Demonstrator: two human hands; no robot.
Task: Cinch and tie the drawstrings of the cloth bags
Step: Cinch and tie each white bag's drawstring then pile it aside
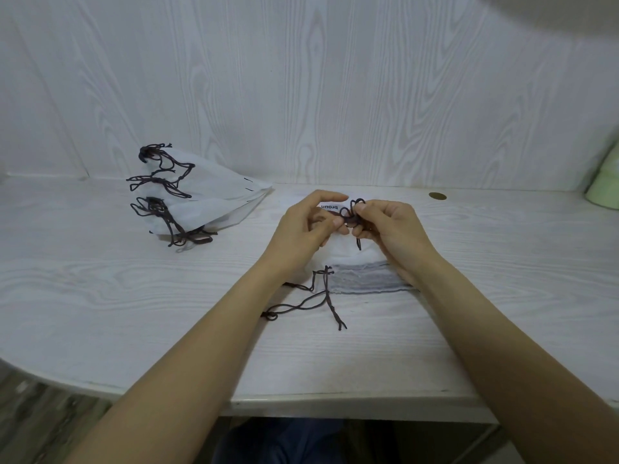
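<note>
Several tied bags [201,189] lie piled aside; both hands, left hand [308,222] and right hand [385,229], pinch the dark drawstring [351,216], seemingly mid-knot, over remaining bags [365,279].

My whitewashed wood-grain bench [100,296] carries a heap of tied cloth bags [201,192] at frame left, a flat stack [365,279] at centre, and a brass disc [437,196] upper right.

White wood-grain table [100,296] with rounded front edge. Matching wood-grain wall panel [301,78] directly behind table. Small round brass-coloured disc [437,196] set in table surface near back edge. Pale green object [604,182] at table's far right, cut off by frame.
</note>
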